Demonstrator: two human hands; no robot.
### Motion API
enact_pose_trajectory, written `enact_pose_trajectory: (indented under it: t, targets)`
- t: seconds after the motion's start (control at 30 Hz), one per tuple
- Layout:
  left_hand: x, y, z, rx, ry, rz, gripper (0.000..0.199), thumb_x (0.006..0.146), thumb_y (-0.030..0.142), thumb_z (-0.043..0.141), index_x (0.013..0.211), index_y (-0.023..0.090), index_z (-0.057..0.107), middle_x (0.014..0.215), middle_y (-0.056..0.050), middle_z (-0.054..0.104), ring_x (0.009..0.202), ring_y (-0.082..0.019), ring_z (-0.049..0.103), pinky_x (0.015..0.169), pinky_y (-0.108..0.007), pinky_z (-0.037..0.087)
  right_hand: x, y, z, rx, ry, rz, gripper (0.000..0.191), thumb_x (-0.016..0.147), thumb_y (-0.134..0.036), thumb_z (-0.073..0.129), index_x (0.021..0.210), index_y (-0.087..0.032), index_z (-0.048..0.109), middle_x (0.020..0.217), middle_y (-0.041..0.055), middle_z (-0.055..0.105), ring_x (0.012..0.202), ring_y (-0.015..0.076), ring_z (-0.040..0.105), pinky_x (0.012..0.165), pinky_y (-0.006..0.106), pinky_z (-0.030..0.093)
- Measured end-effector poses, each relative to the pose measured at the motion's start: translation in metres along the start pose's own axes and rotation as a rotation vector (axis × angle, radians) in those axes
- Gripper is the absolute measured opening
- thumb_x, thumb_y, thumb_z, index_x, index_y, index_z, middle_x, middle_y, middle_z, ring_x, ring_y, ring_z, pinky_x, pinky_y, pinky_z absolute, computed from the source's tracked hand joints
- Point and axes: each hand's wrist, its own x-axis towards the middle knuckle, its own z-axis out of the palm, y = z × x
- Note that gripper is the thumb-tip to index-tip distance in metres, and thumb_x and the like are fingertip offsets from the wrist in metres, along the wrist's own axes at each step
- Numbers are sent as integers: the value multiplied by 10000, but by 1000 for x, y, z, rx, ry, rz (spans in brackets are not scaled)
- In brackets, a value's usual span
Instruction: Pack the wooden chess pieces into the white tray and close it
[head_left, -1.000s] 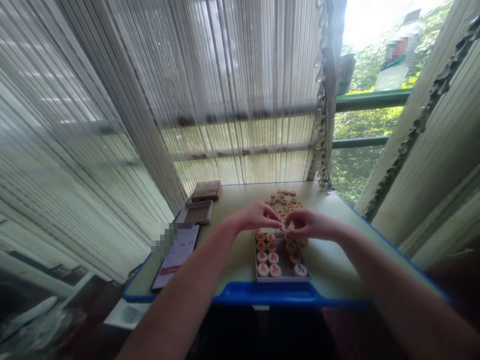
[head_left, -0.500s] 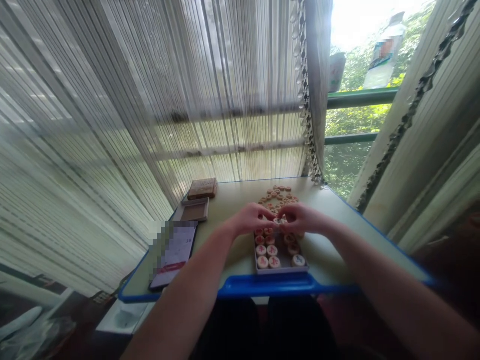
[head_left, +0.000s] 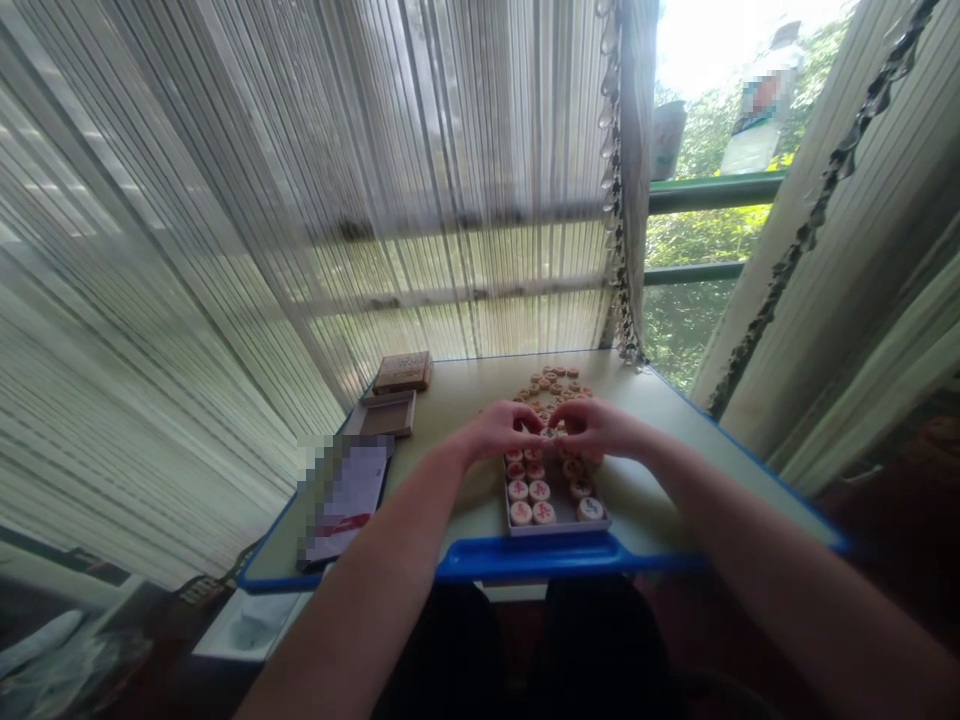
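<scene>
My left hand and my right hand meet over the far part of a shallow box. Fingertips of both are closed on a small round piece between them, partly covered by the fingers. Inside the box, round pieces with red characters stand in two columns on the left. A column on the right ends in a piece with a dark blue-green character at the near corner. Beyond my hands, several loose round pieces lie on the table.
A blue-edged table holds everything. At its left are a carved wooden box, an open shallow tray and a phone. String curtains hang behind, with a bottle on a green window rail.
The view has shifted slightly. My hands have drawn a little closer together around the small piece, still over the far part of the box.
</scene>
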Motion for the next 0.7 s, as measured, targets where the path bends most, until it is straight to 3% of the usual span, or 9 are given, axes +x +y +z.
enact_pose_trajectory:
  t: [0.23, 0.7]
  targets:
    - [-1, 0, -1, -37, -15, 19, 426, 656, 379, 666, 990, 116, 653, 875, -74, 664, 723, -127, 577, 614, -225, 444, -1, -2, -2, -18, 8, 4, 284, 695, -306, 585, 914, -128, 619, 556, -43, 458, 496, 77, 396, 452, 204, 277]
    - [1, -2, -3, 17, -9, 49, 407, 651, 403, 664, 908, 89, 685, 804, -73, 676, 697, -136, 582, 610, -225, 436, -3, -4, 2, -132, 87, -76, 285, 693, -348, 609, 878, -133, 631, 523, -49, 451, 475, 67, 346, 462, 202, 254]
